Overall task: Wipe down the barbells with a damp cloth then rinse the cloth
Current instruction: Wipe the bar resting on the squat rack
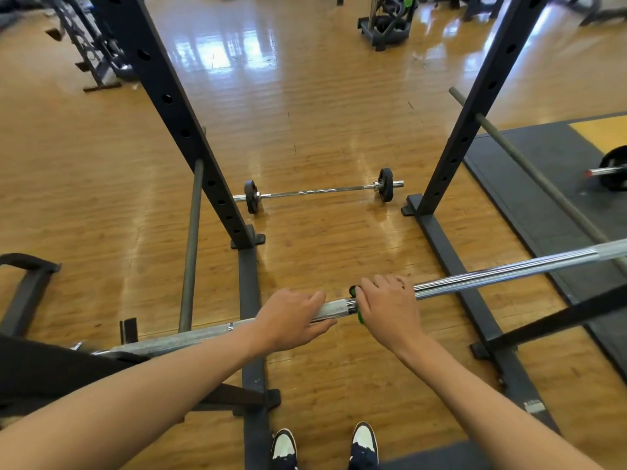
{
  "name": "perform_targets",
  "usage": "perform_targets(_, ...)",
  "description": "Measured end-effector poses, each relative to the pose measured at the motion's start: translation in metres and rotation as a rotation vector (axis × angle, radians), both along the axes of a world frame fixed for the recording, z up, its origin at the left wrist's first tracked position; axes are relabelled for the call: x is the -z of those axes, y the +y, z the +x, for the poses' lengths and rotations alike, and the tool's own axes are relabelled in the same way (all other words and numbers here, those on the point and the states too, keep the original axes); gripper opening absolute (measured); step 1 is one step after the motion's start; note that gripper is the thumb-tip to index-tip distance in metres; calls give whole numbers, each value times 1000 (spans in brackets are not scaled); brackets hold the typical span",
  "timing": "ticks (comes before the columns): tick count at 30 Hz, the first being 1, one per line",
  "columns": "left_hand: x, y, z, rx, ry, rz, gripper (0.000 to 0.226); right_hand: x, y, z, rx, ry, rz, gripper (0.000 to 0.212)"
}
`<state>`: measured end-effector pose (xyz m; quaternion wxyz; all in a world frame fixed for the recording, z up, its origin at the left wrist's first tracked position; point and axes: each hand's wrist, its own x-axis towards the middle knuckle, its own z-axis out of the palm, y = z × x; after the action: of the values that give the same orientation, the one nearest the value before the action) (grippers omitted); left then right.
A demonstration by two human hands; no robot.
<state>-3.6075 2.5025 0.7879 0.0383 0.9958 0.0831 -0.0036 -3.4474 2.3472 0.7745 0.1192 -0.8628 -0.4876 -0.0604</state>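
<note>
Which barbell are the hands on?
The long bare chrome barbell nearest the camera: left hand and right hand grip it; the small black-plated barbell lies untouched.

Arms bare all the way: left arm (135, 395) and right arm (492, 401) uncovered from wrist back to the frame edge. Left hand (291, 317) and right hand (390, 310) bare too. Below the hands: left shoe (284, 447) and right shoe (364, 446), low sneakers, dark navy-black uppers, white toe panels with dark trim.
</note>
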Motion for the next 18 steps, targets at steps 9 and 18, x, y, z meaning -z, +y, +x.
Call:
perform_targets(9, 1, 35, -52, 63, 56, 51, 58, -5, 11, -7, 134, 79, -29, 40)
perform_targets(18, 1, 33, -55, 44, 43, 9, 43, -3, -2, 0, 112, 74, -110, 43)
